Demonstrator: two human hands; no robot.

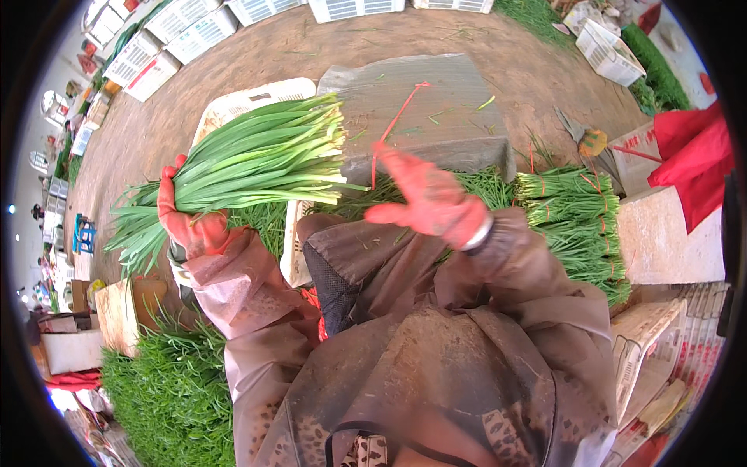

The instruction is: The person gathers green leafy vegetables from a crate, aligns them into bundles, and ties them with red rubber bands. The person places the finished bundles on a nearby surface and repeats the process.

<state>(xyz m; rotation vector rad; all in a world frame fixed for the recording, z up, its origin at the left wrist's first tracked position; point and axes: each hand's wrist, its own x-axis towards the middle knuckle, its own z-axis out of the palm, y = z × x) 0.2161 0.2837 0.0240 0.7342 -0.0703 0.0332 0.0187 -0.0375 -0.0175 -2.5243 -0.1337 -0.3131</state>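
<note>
My left hand (189,225), in an orange-red glove, grips a large loose bunch of long flat green leaves, likely Chinese chives (262,154), by its leafy part; the pale cut ends point right. My right hand (429,195), gloved alike and slightly blurred, is raised over my lap with thumb and fingers apart. Just beyond its fingertips a thin red tie (400,114) lies across a block covered in grey plastic sheet (426,87) and hangs over its near edge. Whether the fingers touch the tie cannot be told.
A white plastic crate (295,251) stands under the bunch. Tied green bundles (572,222) are stacked at the right beside a white box (671,239). A big heap of greens (169,397) lies at lower left. White crates (356,9) line the far floor.
</note>
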